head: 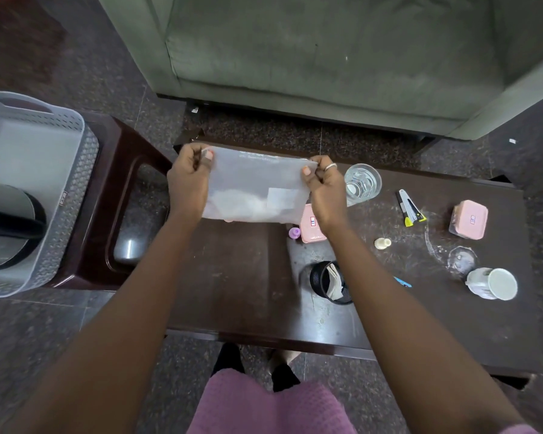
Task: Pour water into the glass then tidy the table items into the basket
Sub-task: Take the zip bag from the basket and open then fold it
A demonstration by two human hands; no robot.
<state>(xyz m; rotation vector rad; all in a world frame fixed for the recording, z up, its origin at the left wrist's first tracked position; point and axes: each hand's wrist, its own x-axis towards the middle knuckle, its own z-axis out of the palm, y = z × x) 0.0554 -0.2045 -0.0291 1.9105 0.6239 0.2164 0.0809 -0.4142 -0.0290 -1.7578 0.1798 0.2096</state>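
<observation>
A translucent plastic zip bag [251,186] with pale contents hangs above the dark table [242,286], held by both top corners. My left hand [188,180] pinches its left corner and my right hand [325,189] pinches its right corner. A glass [362,184] with water stands on the table just right of my right hand. The grey perforated basket [72,189] sits on a brown stool at the left, with a kettle [10,227] inside it.
On the table lie two pink lidded boxes [469,223] [309,225], a stapler [409,208], a black mesh pen cup [329,281], a white mug on its side [492,283], a glass lid [461,260] and small caps [382,243]. A green sofa [326,57] stands behind.
</observation>
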